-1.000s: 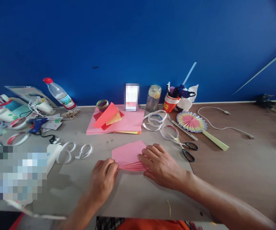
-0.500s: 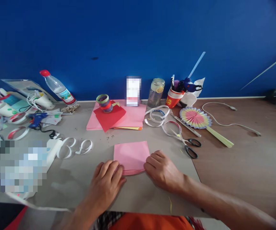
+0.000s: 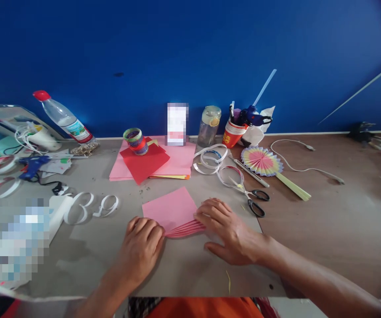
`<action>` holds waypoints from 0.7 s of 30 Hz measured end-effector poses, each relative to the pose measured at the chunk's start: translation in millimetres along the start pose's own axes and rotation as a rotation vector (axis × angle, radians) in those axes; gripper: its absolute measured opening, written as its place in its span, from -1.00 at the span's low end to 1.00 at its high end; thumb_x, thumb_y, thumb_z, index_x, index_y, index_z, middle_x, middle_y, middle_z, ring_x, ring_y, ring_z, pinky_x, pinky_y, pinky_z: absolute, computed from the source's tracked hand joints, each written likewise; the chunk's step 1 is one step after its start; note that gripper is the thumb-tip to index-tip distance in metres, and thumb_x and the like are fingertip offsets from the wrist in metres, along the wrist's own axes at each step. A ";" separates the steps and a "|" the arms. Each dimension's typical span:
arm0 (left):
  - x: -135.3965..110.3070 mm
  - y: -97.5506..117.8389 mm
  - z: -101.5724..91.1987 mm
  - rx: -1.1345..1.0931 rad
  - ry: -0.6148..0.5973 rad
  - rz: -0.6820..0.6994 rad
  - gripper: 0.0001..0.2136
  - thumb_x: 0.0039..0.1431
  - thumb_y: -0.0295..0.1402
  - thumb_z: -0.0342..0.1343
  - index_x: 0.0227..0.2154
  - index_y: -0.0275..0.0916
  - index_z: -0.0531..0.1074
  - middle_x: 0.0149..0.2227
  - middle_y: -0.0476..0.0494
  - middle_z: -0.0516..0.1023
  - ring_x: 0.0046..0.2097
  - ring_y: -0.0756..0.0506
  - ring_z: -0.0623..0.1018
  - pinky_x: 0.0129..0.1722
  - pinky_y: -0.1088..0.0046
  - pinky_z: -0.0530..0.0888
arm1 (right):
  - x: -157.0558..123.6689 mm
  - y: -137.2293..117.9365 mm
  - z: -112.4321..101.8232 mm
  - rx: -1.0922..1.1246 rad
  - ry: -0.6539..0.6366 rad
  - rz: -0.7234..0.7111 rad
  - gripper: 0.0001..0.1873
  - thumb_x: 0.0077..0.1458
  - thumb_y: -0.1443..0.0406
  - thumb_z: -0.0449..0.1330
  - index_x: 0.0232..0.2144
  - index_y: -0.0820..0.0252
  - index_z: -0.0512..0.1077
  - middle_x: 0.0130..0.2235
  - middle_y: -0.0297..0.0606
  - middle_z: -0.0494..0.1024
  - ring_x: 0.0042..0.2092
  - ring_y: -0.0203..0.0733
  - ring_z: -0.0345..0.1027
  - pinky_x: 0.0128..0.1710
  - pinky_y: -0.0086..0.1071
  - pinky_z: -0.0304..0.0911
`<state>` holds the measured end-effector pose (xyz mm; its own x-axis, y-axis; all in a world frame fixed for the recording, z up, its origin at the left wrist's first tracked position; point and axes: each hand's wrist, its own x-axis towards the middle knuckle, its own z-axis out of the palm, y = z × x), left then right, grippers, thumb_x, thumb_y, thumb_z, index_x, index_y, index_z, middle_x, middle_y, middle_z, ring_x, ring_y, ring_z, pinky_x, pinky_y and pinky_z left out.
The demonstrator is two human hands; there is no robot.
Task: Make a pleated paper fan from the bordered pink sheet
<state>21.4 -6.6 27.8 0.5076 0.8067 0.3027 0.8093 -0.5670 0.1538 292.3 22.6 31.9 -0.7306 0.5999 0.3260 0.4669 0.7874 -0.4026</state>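
A square sheet of pink paper (image 3: 170,207) lies on the table in front of me, turned slightly, with several narrow pleats stacked along its near edge. My left hand (image 3: 145,243) is closed at the near left corner, its curled fingers pinching the end of the pleats. Over the right end of the pleats rests my right hand (image 3: 228,232); its fingers touch the paper while the thumb stands apart below, so this hand is open. The fingertips of both hands are partly hidden.
Scissors (image 3: 254,201), tape rolls (image 3: 231,176) and a finished paper fan (image 3: 262,161) lie to the right. Behind are pink sheets (image 3: 180,165), red paper (image 3: 145,161) and a glass bottle (image 3: 209,126). Left are curled white strips (image 3: 79,207) and a glue gun (image 3: 34,167).
The pink paper has turned, its far right corner swinging left. My right hand has loosened from a fist, its thumb now spread. The view has shifted slightly right.
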 end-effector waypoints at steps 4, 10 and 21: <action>0.5 -0.7 -0.2 0.004 -0.027 0.009 -0.83 0.21 -0.54 -0.04 -0.43 -0.21 0.37 -0.43 -0.04 0.42 -0.29 -0.11 0.37 -0.12 0.24 0.26 | 6.3 1.1 11.6 -0.035 0.025 0.018 -0.52 0.01 0.43 0.07 0.04 0.35 0.27 -0.07 0.01 0.38 0.02 0.03 0.16 0.07 0.02 0.13; -1.6 -1.0 -0.2 -0.002 -0.063 -0.001 -0.84 0.20 -0.54 -0.03 -0.42 -0.20 0.38 -0.41 -0.03 0.42 -0.27 -0.10 0.38 -0.07 0.22 0.26 | 16.0 1.2 15.9 -0.044 0.032 0.012 -0.75 0.03 0.42 0.07 -0.19 0.24 0.38 -0.21 -0.12 0.42 -0.10 -0.04 0.20 -0.01 -0.07 0.17; -0.9 5.3 5.1 0.013 -0.088 0.000 -0.85 0.19 -0.54 -0.01 -0.44 -0.22 0.37 -0.41 -0.04 0.41 -0.27 -0.09 0.37 -0.01 0.20 0.26 | 17.9 6.1 31.5 -0.055 0.109 -0.038 -0.85 0.14 0.45 0.01 -0.43 0.21 0.34 -0.37 -0.22 0.41 -0.22 -0.16 0.19 -0.09 -0.20 0.15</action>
<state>26.7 -9.5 23.5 0.5310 0.8185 0.2193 0.8127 -0.5652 0.1417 266.4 33.6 8.4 -0.6912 0.5786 0.4329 0.4681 0.8149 -0.3418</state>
